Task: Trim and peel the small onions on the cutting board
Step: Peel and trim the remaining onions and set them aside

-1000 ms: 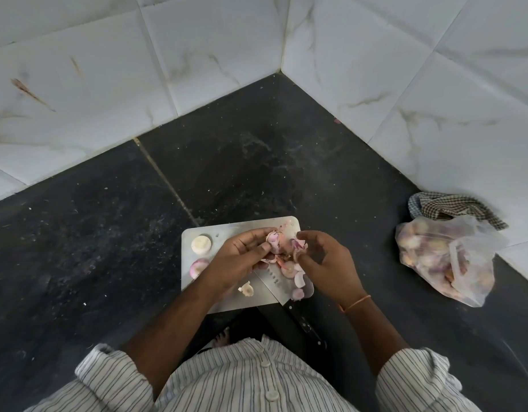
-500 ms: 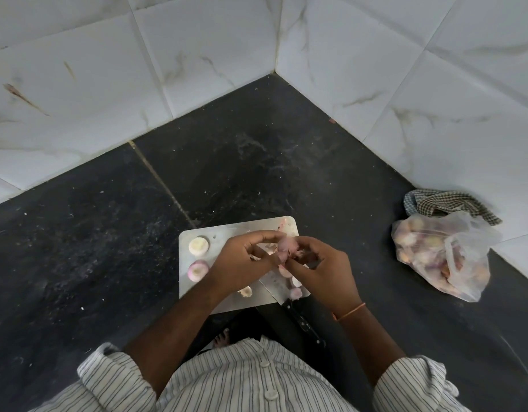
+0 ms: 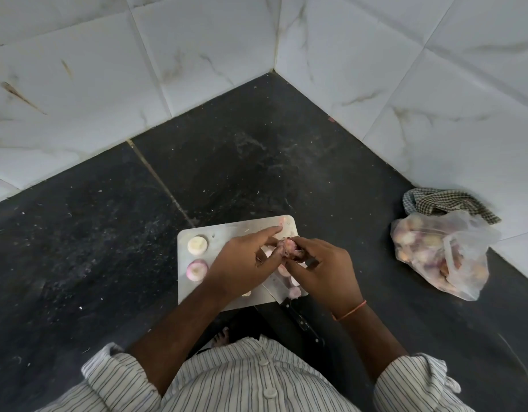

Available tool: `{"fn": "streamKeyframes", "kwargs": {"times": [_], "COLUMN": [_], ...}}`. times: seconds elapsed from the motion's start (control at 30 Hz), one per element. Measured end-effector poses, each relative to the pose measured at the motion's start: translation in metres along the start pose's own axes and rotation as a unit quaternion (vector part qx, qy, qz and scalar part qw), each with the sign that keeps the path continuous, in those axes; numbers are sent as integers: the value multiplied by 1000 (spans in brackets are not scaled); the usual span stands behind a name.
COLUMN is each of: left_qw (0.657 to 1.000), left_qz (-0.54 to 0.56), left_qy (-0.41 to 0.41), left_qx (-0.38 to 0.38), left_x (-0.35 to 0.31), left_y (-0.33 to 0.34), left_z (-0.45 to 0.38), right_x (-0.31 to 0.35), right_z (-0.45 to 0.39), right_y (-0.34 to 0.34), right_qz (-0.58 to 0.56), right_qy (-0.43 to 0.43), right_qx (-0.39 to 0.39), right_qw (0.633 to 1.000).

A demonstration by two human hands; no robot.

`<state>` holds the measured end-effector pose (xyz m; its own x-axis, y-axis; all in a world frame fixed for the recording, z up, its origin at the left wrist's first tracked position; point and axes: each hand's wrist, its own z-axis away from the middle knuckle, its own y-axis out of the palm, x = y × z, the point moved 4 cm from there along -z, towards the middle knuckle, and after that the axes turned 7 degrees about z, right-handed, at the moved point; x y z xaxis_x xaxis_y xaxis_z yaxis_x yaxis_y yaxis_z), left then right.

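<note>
A small pinkish onion [image 3: 290, 247] is held between both hands just above the white cutting board [image 3: 227, 233]. My left hand [image 3: 245, 263] pinches its left side, with the forefinger stretched out over the board. My right hand [image 3: 325, 270] pinches the onion's right side with curled fingers. Two peeled onions lie at the board's left: a pale one [image 3: 197, 244] and a pink one [image 3: 196, 269]. Loose pink peel pieces [image 3: 294, 291] lie on the board under my hands. A black-handled knife [image 3: 301, 321] lies at the board's near right corner, its blade partly hidden.
A clear plastic bag of small onions [image 3: 438, 254] sits on the dark stone floor at the right, with a checked cloth [image 3: 447, 202] behind it against the white tiled wall. A bare foot [image 3: 221, 337] shows below the board.
Both hands have closed in around the onion and lifted it slightly; the skin flaps seen earlier are now mostly hidden between the fingers.
</note>
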<state>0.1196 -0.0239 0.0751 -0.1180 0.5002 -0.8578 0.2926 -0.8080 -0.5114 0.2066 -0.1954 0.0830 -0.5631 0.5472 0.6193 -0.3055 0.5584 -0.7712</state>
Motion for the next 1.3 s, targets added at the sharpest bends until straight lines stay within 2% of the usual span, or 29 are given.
{"fn": "streamKeyframes", "kwargs": {"times": [0.1, 0.6, 0.7, 0.97, 1.3], "left_qw": [997, 984, 987, 991, 990], "left_qz": [-3, -100, -81, 60, 83], "left_qy": [55, 49, 48, -3, -77], "left_qx": [57, 137, 132, 123, 84], "left_x": [-3, 6, 8, 14, 16], "left_y": [5, 10, 8, 1, 8], "left_z": [-1, 0, 0, 0, 1], "right_x": [-1, -2, 0, -6, -13], "right_z": [2, 11, 11, 13, 15], "right_y": [1, 4, 3, 2, 7], "right_qz": [-4, -44, -58, -75, -96], "right_qy": [-16, -5, -4, 5, 12], "right_qx": [12, 30, 47, 71, 72], "right_qw": [1000, 999, 997, 995, 993]}}
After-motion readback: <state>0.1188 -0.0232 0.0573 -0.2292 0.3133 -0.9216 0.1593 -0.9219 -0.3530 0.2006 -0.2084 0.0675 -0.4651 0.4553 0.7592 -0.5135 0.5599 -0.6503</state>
